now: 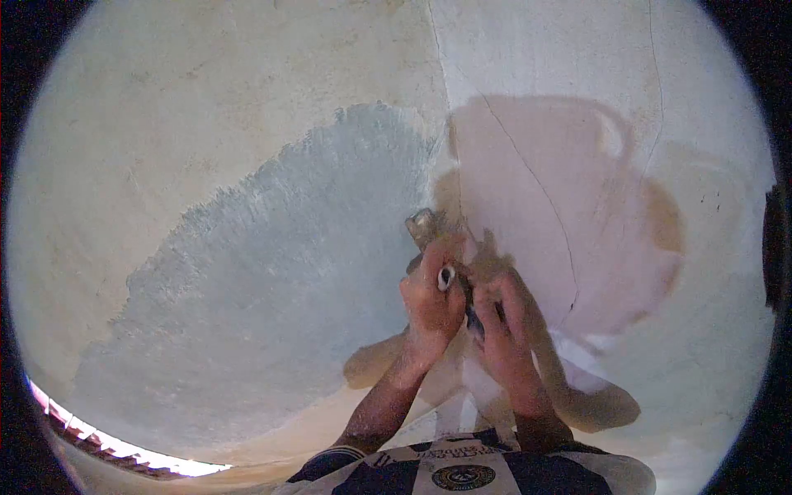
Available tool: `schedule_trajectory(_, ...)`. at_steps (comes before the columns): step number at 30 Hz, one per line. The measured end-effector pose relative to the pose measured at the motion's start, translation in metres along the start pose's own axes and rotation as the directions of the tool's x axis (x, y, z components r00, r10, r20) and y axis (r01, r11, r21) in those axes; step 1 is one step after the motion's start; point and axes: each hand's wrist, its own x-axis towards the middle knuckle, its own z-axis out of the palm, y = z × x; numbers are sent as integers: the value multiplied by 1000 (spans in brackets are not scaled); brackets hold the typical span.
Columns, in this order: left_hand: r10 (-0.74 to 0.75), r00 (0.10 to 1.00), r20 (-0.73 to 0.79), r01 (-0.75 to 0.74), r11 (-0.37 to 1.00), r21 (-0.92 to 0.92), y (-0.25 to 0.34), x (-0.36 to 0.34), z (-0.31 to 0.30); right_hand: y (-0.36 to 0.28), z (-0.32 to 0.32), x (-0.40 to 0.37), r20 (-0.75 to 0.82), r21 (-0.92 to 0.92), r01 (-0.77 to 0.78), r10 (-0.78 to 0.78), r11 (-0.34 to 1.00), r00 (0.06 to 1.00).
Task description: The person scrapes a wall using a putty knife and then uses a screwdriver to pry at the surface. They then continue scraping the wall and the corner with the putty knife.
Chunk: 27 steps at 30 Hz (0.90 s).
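Both hands are raised close together in front of a plastered wall (313, 49). My left hand (433, 301) is wrapped round a tool (421, 224) whose pale metal-looking head sticks out above the fingers. A light, round tube-like end (446, 277) shows at the thumb side of that hand. Beside it, my right hand (503, 318) has its fingers curled around a small dark object (474, 324), too small to name. A grey-blue patch (289, 264) with ragged brushed edges spreads over the wall to the left of the hands.
Thin cracks (536, 177) run down the wall at the right. Shadows (577, 198) of the person and arms fall there. A bright slatted opening (124, 450) lies at the lower left, and a dark object (773, 247) stands at the right edge.
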Motion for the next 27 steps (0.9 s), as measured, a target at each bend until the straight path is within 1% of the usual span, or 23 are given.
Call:
schedule_trajectory(1, -18, 1000, 22, 18, 1000, -7, -5, 7, 3, -3, -2, 4, -22, 4, 11, -11, 1000, 1000)
schedule_trajectory(2, -36, 998, 42, 37, 999, -14, -7, 9, 5, -18, -10, 16, 40, 246, -184, 180, 951, 983)
schedule_trajectory(4, -68, 997, 24, 69, 997, -44, 9, -7, 4, -25, -19, 17, 120, 376, -331, 309, 865, 944)
schedule_trajectory(5, -65, 998, 12, 66, 996, -59, 13, -7, 5, -22, -19, 11, 87, 300, -276, 262, 913, 961)
schedule_trajectory(7, -25, 1000, -13, 26, 998, 51, -11, -7, 15, -9, -18, 6, 90, 101, -137, 128, 985, 988)
schedule_trajectory(8, -10, 1000, -21, 12, 994, 104, -13, -7, 17, 4, -19, 11, 133, -19, -36, 38, 999, 990)
schedule_trajectory(10, -76, 997, 34, 77, 996, -36, -1, -12, 15, 2, -22, 10, 155, 123, -203, 183, 971, 971)
schedule_trajectory(11, -94, 994, 58, 99, 990, -103, 6, -8, 14, -11, -21, 7, 178, 375, -437, 399, 817, 899)
schedule_trajectory(13, -146, 988, 50, 152, 978, -142, 14, -8, 13, -21, -23, 0, 270, 582, -607, 575, 541, 772)
schedule_trajectory(14, -174, 984, 46, 179, 971, -158, 17, -10, 11, -22, -22, -4, 275, 587, -604, 569, 539, 775)
schedule_trajectory(16, -182, 983, 17, 183, 977, -108, 20, -17, 0, -31, -25, 1, 311, 623, -569, 498, 537, 810)
schedule_trajectory(18, -190, 982, -6, 189, 978, -88, 24, -23, -16, -55, -38, 6, 387, 671, -535, 373, 514, 843)
schedule_trajectory(19, -187, 982, 12, 187, 981, -53, 18, -23, -14, -40, -26, 4, 352, 715, -484, 339, 504, 873)
schedule_trajectory(20, -197, 980, 3, 196, 976, -89, 24, -22, 0, -24, -34, 5, 313, 712, -434, 304, 552, 900)
schedule_trajectory(21, -116, 993, 7, 116, 989, -90, 30, -24, 0, -21, -40, 3, 277, 711, -389, 274, 585, 921)
schedule_trajectory(23, 73, 997, 41, -70, 996, -54, 32, -36, -7, -16, -35, -8, 232, 752, -326, 232, 573, 945)
schedule_trajectory(26, 96, 991, 97, -102, 993, 66, 44, -49, -9, -10, -40, -9, 210, 799, -278, 186, 533, 960)
schedule_trajectory(27, 71, 992, 106, -85, 986, 140, 50, -53, -11, -9, -41, -9, 204, 815, -266, 173, 515, 963)
